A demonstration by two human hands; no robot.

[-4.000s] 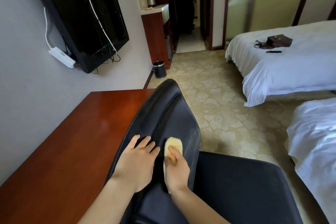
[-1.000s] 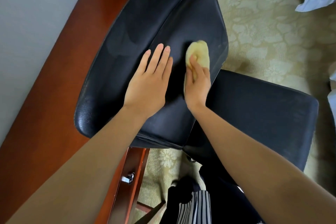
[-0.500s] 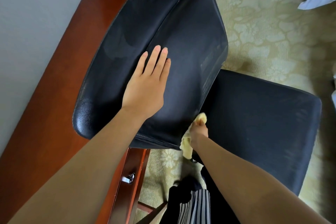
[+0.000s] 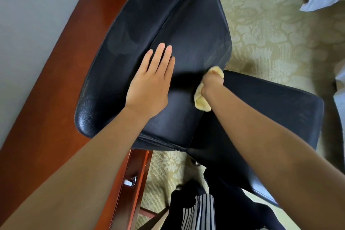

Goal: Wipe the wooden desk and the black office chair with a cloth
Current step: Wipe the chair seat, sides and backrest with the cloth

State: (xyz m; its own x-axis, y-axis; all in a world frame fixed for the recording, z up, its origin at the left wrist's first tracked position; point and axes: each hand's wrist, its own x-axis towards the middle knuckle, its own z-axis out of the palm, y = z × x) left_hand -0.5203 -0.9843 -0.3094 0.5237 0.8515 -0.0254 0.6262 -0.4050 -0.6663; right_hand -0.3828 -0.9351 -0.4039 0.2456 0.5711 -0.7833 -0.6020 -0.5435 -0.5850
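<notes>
The right hand (image 4: 212, 80) held a soft yellow cloth (image 4: 200, 101), all bunched up, with bits poking out above and below the fist. It pressed on the shiny black chair (image 4: 186, 24), by the edge of the back. Just left of it, the left hand (image 4: 149, 84) lay flat, fingers straight. The brown desk (image 4: 56, 89) sat farther left.

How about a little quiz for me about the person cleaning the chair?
1. True or false: the left hand lies flat on the chair backrest.
2. Which hand grips the cloth? A left, B right, C neither.
3. Fill the gap: the cloth's colour is pale ____.

Key: 1 true. 2 B, the right hand. 3 yellow.
</notes>
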